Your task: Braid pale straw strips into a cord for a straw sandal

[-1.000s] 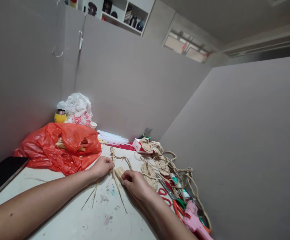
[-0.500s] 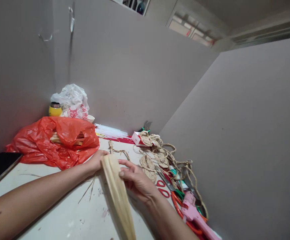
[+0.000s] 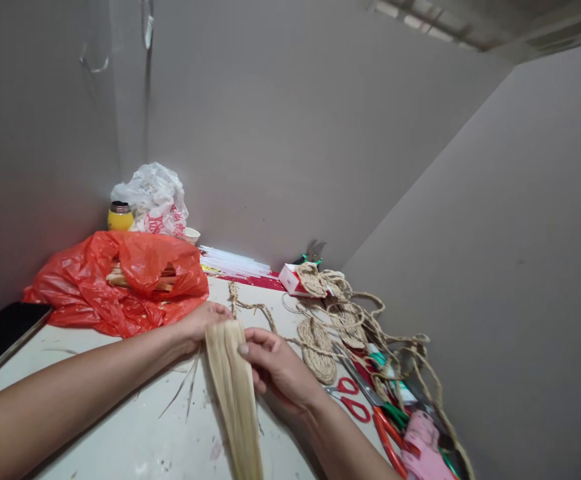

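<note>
Two bare hands at work over a white, paint-flecked desk [image 3: 135,427]. Left hand [image 3: 207,327]: fingers drawn narrow, pinching the lower end of a thin braided cord [image 3: 233,298], which stands up beyond the fingertips, then bends off rightward across the desk. Right hand [image 3: 277,367]: thumb over the right edge of a broad, pale dried leaf strip [image 3: 235,393], other fingers behind it, so a closed hold near its top end. Strip lies in front of the left fingertips, covering part of them, its lower length running toward the wearer and out of view. Whether strip and cord touch, cannot tell.

Left of the hands: crumpled red plastic bag [image 3: 85,280], torn open, more dried strips [image 3: 140,279] showing inside. Black flat device [image 3: 7,340] at the desk's left edge. Behind the bag, a yellow jar [image 3: 120,219] beside a white plastic bag [image 3: 155,190].

Right side: coiled braided oval [image 3: 316,353] flat on the desk, looped cord about it; red-handled scissors [image 3: 355,405] just nearer; pink glue gun [image 3: 423,443] at lower right, beside orange handles [image 3: 389,440]
</note>
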`<state>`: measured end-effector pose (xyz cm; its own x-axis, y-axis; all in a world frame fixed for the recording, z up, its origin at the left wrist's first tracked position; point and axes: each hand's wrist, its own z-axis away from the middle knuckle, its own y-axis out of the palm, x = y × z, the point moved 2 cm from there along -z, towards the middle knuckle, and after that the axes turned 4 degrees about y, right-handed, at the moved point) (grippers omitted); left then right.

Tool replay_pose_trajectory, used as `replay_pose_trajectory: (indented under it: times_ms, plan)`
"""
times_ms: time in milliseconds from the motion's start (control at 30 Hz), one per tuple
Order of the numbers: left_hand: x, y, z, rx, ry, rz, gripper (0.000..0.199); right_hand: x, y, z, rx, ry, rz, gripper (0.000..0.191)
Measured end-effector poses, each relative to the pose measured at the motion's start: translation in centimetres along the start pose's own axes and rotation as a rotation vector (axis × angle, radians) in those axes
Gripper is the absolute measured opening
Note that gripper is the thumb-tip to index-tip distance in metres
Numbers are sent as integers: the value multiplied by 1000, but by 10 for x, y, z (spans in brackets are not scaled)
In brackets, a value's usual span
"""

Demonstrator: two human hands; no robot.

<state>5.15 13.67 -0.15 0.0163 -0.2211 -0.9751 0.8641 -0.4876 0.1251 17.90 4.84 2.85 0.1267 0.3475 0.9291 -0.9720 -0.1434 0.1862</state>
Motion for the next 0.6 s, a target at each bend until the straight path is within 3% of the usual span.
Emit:
replay_pose_trajectory:
  times_ms: [233, 367, 467, 600]
  plan:
    - [-8, 1, -2, 66, -77, 40, 21, -10, -8, -1, 142, 103, 96, 34]
    - [-9, 3, -2, 73, -76, 24, 18, -9, -4, -5, -21, 52, 248, 30]
    - [-5, 5, -1, -1, -19, -67, 14, -11, 0, -8, -157, 6, 241, 28]
    - [3, 9, -2, -101, 120, -225, 8, -12, 5, -8, -196, 3, 256, 27]
